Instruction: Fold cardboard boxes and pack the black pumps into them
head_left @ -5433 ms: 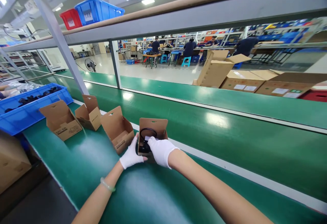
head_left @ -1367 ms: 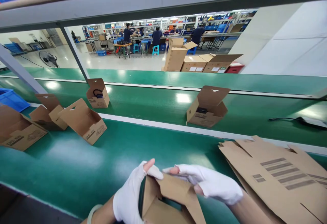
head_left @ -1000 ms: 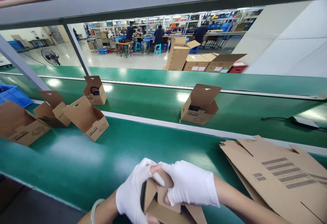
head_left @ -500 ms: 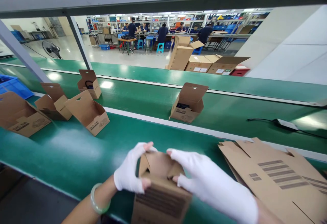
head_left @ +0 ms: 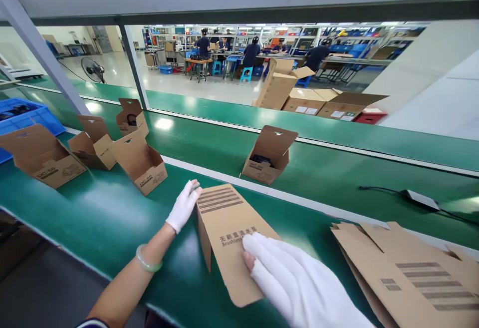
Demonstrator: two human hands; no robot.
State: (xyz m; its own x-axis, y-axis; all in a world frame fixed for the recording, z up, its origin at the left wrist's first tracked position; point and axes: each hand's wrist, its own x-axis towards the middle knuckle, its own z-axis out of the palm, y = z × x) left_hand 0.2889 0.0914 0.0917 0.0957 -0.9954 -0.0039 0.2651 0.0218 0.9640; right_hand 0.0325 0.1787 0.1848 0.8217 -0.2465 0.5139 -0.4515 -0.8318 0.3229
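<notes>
A brown cardboard box (head_left: 228,233) lies in front of me on the green bench, its printed panel with dark stripes facing up and a rounded flap pointing toward me. My left hand (head_left: 184,205), in a white glove with bare fingertips, rests against the box's far left corner, fingers stretched out. Across the lower right part of the printed panel lies my gloved right hand (head_left: 292,273), its fingers extended and the thumb near the lettering. Its palm side and the box's right edge are hidden.
Open boxes (head_left: 151,180) stand at the left by a blue crate (head_left: 41,118). Another open box (head_left: 264,170) holds a dark item on the belt. Flat cardboard pieces (head_left: 396,268) lie at right, below a power adapter (head_left: 422,199). People work in the background.
The box has turned over from its opening facing up to its printed panel facing up. My left hand has moved away and left; my right hand now lies on the panel.
</notes>
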